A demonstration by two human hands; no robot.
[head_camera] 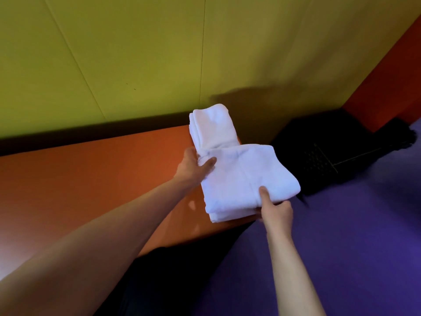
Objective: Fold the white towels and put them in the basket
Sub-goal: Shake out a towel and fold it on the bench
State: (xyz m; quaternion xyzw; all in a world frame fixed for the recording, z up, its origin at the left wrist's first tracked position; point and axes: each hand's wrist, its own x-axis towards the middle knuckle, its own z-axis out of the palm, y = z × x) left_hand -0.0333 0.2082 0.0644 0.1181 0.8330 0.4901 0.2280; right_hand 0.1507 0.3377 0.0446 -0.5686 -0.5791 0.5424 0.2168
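Observation:
A folded white towel is held above the right end of the orange table. My left hand grips its left edge, thumb on top. My right hand pinches its near right corner, thumb pressed on the top layer. A second folded white towel lies behind it near the table's far right corner, partly covered by the held one. The black basket stands on the floor to the right of the table, its inside dark.
A yellow-green wall runs behind the table and an orange wall closes the right corner. Purple floor spreads to the right. A dark shape lies beyond the basket.

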